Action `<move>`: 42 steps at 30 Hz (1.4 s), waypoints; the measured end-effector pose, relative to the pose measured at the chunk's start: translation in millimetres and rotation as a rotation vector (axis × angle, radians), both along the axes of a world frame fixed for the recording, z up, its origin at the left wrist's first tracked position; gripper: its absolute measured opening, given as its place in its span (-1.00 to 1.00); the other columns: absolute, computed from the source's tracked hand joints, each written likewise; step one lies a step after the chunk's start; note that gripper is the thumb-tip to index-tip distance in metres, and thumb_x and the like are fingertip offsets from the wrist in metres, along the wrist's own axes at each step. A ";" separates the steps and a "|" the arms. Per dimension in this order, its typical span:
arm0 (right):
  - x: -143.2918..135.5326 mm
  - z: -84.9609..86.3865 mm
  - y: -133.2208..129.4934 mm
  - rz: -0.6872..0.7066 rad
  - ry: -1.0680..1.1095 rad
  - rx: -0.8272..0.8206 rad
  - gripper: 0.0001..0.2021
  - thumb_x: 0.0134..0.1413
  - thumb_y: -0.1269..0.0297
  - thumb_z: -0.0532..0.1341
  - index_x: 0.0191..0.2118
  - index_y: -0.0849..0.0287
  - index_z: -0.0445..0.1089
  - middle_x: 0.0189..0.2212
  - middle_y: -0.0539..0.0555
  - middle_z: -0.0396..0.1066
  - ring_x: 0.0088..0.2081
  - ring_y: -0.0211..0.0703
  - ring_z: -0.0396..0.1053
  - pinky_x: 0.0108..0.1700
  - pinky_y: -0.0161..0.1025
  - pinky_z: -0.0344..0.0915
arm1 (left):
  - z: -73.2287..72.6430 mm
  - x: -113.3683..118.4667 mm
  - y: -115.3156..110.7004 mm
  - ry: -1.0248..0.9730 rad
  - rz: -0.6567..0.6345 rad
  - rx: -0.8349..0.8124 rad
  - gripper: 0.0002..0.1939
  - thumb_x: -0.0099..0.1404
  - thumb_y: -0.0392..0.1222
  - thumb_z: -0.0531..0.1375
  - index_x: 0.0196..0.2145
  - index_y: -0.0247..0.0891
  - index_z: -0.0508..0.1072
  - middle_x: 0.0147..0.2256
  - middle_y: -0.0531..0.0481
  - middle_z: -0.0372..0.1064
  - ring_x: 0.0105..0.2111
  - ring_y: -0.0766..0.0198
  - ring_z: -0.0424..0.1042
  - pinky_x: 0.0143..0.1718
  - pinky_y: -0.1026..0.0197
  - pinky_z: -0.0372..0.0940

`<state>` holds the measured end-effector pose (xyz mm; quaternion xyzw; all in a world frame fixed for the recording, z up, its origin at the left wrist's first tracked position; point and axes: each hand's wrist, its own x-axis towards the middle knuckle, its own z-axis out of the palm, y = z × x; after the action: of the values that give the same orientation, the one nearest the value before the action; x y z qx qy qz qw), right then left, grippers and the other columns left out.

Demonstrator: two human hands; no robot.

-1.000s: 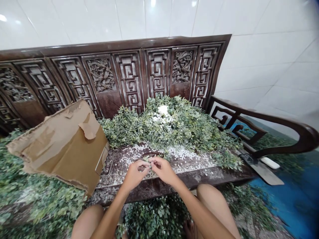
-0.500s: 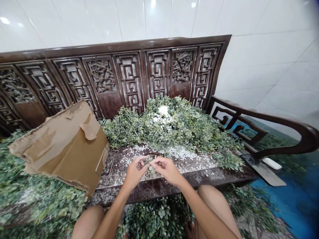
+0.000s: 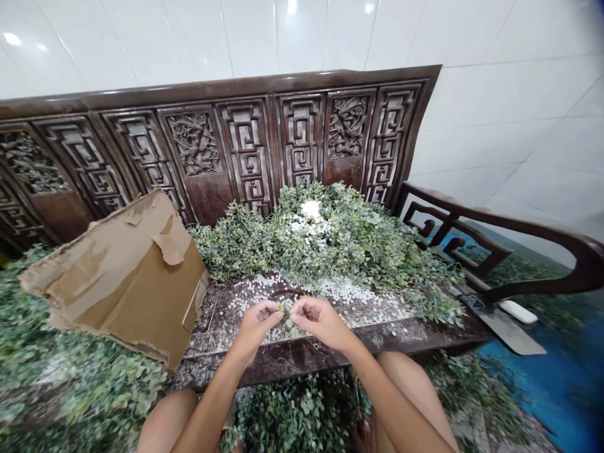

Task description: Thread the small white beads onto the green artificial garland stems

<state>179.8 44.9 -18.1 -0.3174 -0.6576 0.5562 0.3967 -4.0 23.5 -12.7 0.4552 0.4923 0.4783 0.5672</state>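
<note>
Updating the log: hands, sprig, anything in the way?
Left hand appears to pinch leafy sprig. Right hand alongside, grip unclear. Foliage heap beyond, cardboard at left; both apart from hands.

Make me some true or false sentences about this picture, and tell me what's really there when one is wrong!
1. Torn brown cardboard is to the left of the big leaf pile. True.
2. That pile sits on a dark wooden bench. True.
3. The bench's back is flat and plain all over. False: it has carved panels and cut-out patterns.
4. Little white bits are only on the wood. False: some are on the leaf pile too.
5. The left hand and right hand are far apart. False: they are close together, with a small green sprig between them.
</note>
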 end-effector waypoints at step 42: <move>-10.3 -0.9 -4.8 0.094 0.236 -0.274 -0.73 0.03 0.06 0.31 -0.36 0.20 0.42 -0.46 -0.02 0.27 -0.39 -0.26 0.16 -0.30 -0.31 0.11 | 11.4 10.7 -16.3 -0.050 0.075 0.015 -0.84 0.01 -0.16 0.31 -0.49 -0.27 0.44 -0.50 0.08 0.28 -0.44 0.32 0.23 -0.37 0.33 0.14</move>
<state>169.5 40.1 -19.0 -0.2700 -0.5388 0.6919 0.3976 6.6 7.2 -1.3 0.4285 0.4912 0.5142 0.5574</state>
